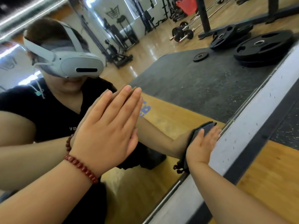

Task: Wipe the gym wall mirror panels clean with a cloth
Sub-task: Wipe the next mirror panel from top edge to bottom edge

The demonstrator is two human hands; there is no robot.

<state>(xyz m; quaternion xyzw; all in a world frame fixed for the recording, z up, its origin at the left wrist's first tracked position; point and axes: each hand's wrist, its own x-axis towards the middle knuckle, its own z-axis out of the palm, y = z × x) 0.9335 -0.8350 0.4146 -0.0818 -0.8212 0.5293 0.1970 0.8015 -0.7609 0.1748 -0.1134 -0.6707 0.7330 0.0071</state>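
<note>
L hand (pixel 106 131) flat, fingers straight on mirror (pixel 186 88); R hand (pixel 202 146), at its 3 o'clock, presses grey cloth (pixel 204 129) to glass w/ straight fingers.

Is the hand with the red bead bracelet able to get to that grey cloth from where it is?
Probably yes. The left hand lies flat on the mirror, and only bare glass separates it from the grey cloth, though the right hand is pressing that cloth down.

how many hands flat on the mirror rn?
2. Left hand lies flat on the bare mirror, mid-frame. Right hand presses the cloth to the glass by the lower edge. The other hands seen are reflections.
</note>
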